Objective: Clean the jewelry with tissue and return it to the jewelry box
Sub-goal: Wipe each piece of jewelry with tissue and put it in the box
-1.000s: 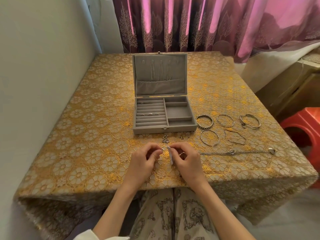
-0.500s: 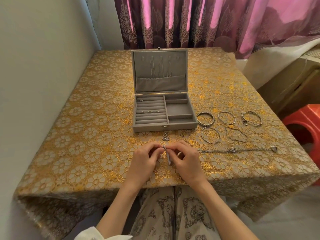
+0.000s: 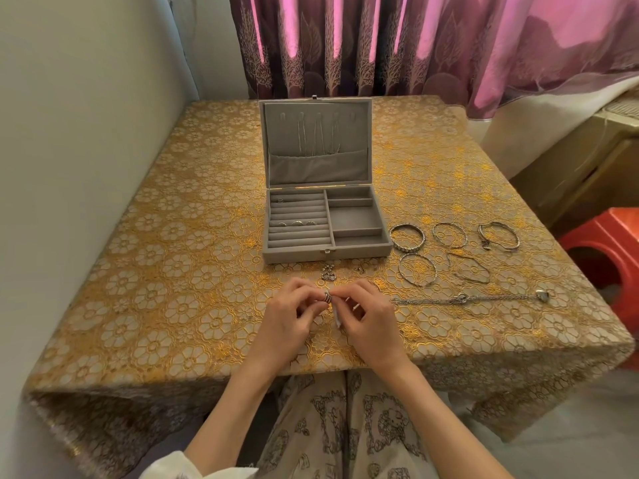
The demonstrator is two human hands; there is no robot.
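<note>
Left hand [image 3: 288,318] pinches a ring [image 3: 327,296]; right hand [image 3: 371,316] pinches tissue [image 3: 336,314] against it. Four rings sit in the jewelry box [image 3: 325,252]. Bracelets [image 3: 408,237] await on the surface [image 3: 173,271].

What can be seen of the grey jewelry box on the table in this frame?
The grey felt-lined jewelry box stands open on the gold floral tablecloth, its lid upright at the back. Thin chains hang inside the lid above a fabric pocket. The base has ring rolls on the left, holding a few small rings, and four bare-looking compartments on the right. A small metal clasp sits on the front wall. Neither hand touches it; small jewelry pieces lie just in front.
</note>
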